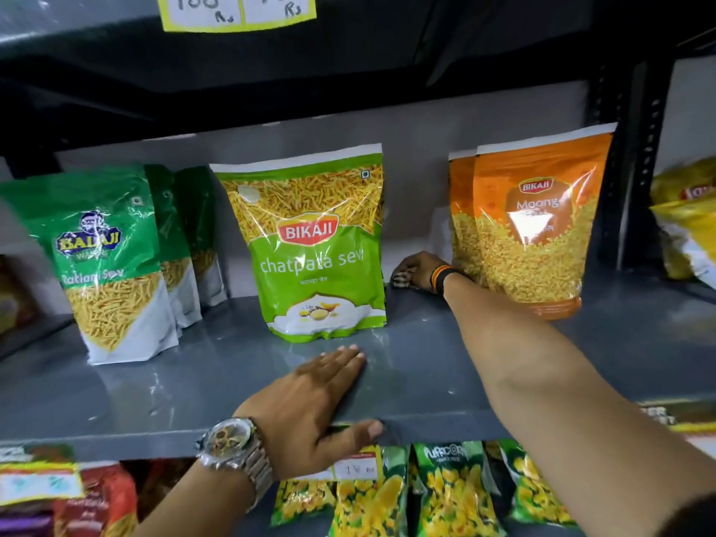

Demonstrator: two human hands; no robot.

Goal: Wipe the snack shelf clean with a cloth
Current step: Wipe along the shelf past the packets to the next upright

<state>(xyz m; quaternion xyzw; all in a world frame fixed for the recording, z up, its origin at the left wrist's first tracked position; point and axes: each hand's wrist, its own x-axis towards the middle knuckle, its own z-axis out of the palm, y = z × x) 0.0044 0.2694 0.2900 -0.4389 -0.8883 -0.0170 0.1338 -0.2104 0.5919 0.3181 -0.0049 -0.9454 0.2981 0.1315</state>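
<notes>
The grey snack shelf (174, 385) runs across the view. My left hand (310, 401) lies flat on its front edge, fingers on top and thumb hooked under the lip, holding nothing. My right hand (420, 271) reaches to the back of the shelf, between the green Bikaji sev bag (314, 246) and the orange Bikaji moong bags (538, 226). It presses on a small striped cloth (401, 280), most of which is hidden under the fingers.
Green Balaji sev bags (104, 261) stand in a row at the left. Yellow packets (685, 219) sit on the neighbouring rack at right. Puffcorn packets (449, 494) hang below the shelf. A black shelf (348, 60) with price labels (238, 11) is overhead.
</notes>
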